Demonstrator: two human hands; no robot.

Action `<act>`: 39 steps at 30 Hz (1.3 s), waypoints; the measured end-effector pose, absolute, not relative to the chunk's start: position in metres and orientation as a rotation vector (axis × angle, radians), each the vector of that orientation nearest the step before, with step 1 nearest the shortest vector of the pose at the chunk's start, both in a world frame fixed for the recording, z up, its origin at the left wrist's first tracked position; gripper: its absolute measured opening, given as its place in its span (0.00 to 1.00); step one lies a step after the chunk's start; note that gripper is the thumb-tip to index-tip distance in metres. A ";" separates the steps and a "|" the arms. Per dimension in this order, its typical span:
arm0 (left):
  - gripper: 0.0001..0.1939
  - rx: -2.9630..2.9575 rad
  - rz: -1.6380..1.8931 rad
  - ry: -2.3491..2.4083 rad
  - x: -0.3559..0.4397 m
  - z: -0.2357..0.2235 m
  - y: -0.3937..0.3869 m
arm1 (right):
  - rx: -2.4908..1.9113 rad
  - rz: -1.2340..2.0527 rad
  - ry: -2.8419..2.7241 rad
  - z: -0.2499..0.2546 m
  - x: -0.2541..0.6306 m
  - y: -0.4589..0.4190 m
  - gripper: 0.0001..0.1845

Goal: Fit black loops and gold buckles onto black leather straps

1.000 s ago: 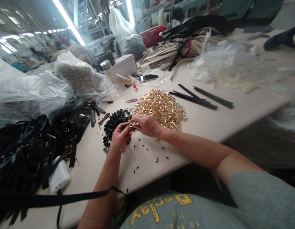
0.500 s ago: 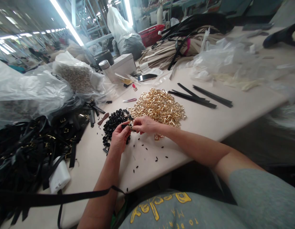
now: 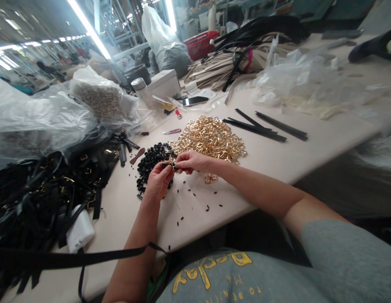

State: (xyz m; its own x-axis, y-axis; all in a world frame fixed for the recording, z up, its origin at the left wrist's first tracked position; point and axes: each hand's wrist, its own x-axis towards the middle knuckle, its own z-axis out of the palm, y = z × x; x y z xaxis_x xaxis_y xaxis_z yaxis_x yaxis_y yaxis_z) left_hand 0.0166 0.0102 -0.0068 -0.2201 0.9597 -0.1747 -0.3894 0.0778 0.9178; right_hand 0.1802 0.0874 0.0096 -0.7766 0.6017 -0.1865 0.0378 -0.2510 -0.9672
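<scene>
My left hand [image 3: 157,181] is closed, pinching a short black strap [image 3: 166,165] between thumb and fingers. A small gold buckle [image 3: 173,165] sits at the strap's right end, between my two hands. From the right, my right hand [image 3: 192,161] pinches at the buckle and strap end; its fingertips partly hide both. Under and behind my left hand lies a pile of small black strap loops [image 3: 153,162]. Just beyond my right hand is a heap of gold buckles [image 3: 211,136], with a few loose buckles [image 3: 210,179] below its near side.
Black straps with buckles [image 3: 84,181] pile up at left, beside a white charger [image 3: 80,231]. Small black bits [image 3: 207,208] dot the near table. Beyond the buckles lie thread snips [image 3: 172,131], a phone [image 3: 195,101] and loose black strips [image 3: 280,125]. Plastic bags [image 3: 303,84] spread at right.
My right hand has come down slightly from above the buckle and now pinches at its right side. The left hand keeps its hold on the strap in nearly the same place.
</scene>
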 end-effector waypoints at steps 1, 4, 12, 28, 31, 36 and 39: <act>0.20 0.684 1.435 1.133 0.016 -0.007 0.010 | -0.754 2.064 -1.644 0.008 0.180 0.088 0.06; 0.20 0.672 1.409 1.109 0.015 -0.006 0.010 | -0.769 1.979 -1.663 0.004 0.178 0.089 0.06; 0.19 0.707 1.450 1.146 0.018 -0.005 0.009 | -0.712 2.017 -1.675 0.004 0.179 0.089 0.08; 0.21 0.641 1.414 1.189 0.017 -0.003 0.010 | -0.554 1.043 -2.051 -0.009 0.175 0.087 0.07; 0.21 0.665 1.413 1.208 0.019 -0.004 0.009 | -0.507 0.935 -2.093 -0.011 0.174 0.089 0.09; 0.21 0.758 1.433 1.264 0.020 -0.006 0.008 | -0.511 0.765 -2.182 -0.006 0.176 0.090 0.08; 0.22 0.803 1.468 1.310 0.020 -0.007 0.008 | -0.667 0.766 -2.177 0.002 0.179 0.087 0.04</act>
State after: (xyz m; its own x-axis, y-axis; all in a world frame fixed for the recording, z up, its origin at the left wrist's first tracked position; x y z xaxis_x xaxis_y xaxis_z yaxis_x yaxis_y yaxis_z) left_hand 0.0204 0.0078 -0.0075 -0.3084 0.9429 -0.1259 -0.2322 0.0537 0.9712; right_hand 0.1788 0.0872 0.0017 -0.6052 0.6523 0.4564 0.2226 0.6891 -0.6897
